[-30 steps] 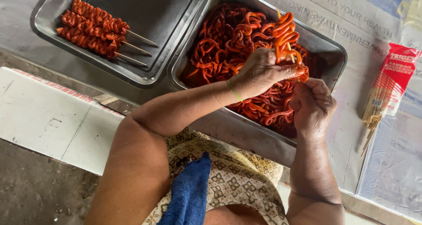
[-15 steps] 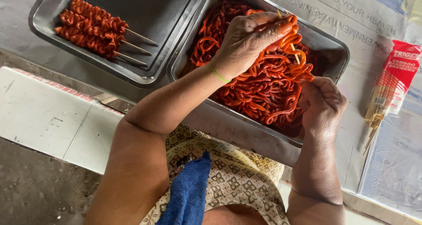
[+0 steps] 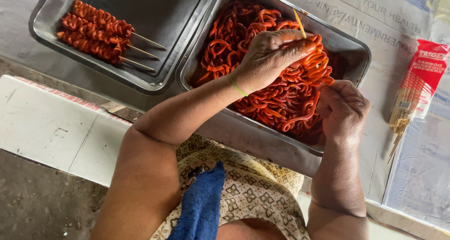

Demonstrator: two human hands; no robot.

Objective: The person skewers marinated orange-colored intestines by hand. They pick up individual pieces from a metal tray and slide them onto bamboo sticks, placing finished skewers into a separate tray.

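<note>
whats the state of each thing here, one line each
left hand: shut on bamboo skewer, threading red strips
right hand: pinching red strips
right tray: full of strips
left tray: three finished skewers
skewer packet: open, sticks poking out

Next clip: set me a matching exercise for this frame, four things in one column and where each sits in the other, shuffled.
Things:
1. finished skewers
2. skewer packet
3. blue cloth
4. loose orange-red strips

Places:
A. in the right-hand metal tray
B. on the person's lap
C. in the left-hand metal tray
D. on the table at the far right

Pairs: 1-C, 2-D, 3-B, 4-A
</note>
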